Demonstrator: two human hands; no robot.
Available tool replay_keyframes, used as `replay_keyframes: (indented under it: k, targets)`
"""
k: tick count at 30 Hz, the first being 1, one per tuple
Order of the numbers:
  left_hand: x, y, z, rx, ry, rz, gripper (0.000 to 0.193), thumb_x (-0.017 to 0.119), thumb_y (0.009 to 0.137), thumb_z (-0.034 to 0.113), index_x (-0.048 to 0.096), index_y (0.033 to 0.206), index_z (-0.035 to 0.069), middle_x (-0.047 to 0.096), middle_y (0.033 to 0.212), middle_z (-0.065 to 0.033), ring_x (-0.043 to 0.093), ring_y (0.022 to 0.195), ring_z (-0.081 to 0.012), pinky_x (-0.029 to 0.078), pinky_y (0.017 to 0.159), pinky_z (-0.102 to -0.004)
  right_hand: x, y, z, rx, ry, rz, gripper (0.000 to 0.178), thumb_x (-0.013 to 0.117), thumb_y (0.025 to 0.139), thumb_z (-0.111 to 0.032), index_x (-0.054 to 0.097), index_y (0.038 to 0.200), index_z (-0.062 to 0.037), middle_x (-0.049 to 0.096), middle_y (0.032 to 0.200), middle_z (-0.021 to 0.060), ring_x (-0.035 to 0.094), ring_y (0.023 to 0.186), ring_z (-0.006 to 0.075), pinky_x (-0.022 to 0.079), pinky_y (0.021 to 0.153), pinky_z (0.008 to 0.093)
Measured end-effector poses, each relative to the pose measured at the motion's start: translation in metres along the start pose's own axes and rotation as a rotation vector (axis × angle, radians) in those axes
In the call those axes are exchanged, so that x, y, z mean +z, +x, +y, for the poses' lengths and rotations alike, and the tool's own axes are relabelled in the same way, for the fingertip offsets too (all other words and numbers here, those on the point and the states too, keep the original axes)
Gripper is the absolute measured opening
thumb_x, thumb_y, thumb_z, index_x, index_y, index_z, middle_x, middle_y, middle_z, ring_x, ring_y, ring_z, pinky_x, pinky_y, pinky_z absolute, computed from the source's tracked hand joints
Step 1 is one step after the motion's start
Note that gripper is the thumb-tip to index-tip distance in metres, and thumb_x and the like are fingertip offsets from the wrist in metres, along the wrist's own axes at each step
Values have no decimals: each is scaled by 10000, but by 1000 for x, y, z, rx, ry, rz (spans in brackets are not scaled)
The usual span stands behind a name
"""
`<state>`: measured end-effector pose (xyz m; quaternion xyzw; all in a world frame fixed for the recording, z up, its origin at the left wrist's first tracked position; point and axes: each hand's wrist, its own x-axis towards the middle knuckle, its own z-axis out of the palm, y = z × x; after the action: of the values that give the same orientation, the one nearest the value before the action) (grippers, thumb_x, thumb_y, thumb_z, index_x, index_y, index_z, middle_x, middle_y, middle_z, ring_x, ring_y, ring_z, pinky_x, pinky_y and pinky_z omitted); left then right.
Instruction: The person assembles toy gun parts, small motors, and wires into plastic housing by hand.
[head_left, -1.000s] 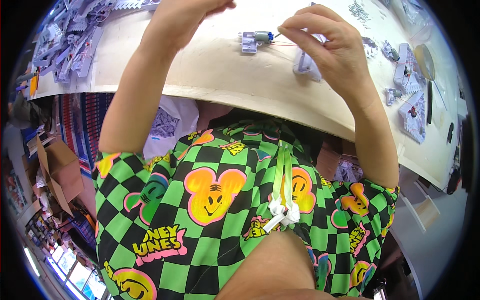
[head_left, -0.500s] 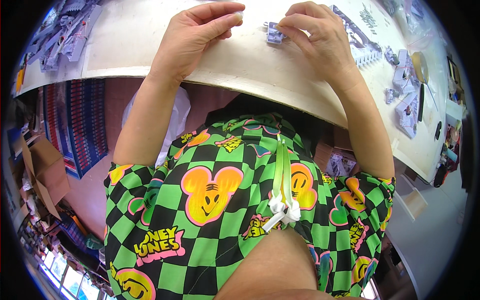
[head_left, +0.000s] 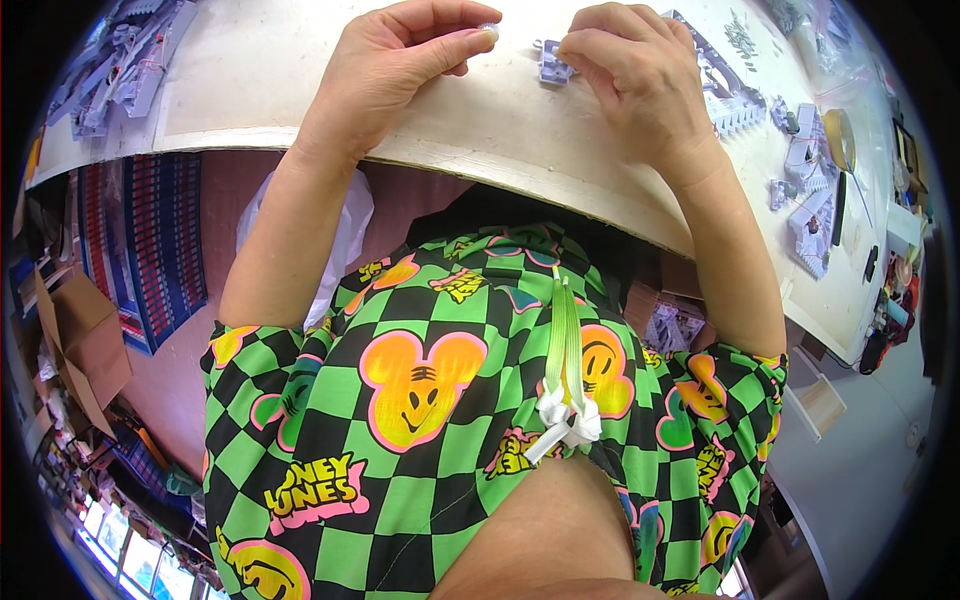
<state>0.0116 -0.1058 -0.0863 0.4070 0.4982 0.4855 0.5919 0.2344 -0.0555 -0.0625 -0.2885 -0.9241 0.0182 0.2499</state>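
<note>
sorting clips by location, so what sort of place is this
Probably a small assembly workshop: the right hand is on a small grey plastic part, a heap of plastic parts lies on the worktable, and an open cardboard box is lower left.

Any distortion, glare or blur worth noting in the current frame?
Head view: fisheye bends the table edge and leaves dark corners; head view: windows at lower left look overexposed; head view: the small whitish piece in the left hand is too indistinct to identify.
</note>
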Motion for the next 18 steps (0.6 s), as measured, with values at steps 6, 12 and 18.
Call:
replay_keyframes:
  k: [6, 12, 18]
  targets:
    - [3, -3, 5, -8, 90, 21, 178, 685, 855, 50, 681, 1027, 4, 657, 839, -3, 552, 683, -48, 458, 618, -169, -6, 5, -7, -44, -106, -74, 86, 642, 747, -64, 667, 812, -114, 623, 904, -2, 575, 867, 190, 378, 793, 360]
    - [-7, -1, -5, 120, 177, 3, 210, 686, 862, 83, 680, 1058, 7, 670, 906, -14, 576, 773, -60, 469, 681, -188, 3, 0, 0, -163, -253, -82, 199, 670, 791, -124, 706, 986, -141, 672, 979, -2, 627, 847, 153, 430, 793, 334]
    - [-6, -1, -8, 244, 273, 8, 206, 696, 855, 106, 699, 1045, 26, 690, 950, -15, 595, 834, -60, 467, 731, -199, 4, -18, -16, -72, -305, -113, 320, 666, 749, -60, 677, 1058, -143, 635, 1116, -25, 597, 963, 136, 393, 843, 351]
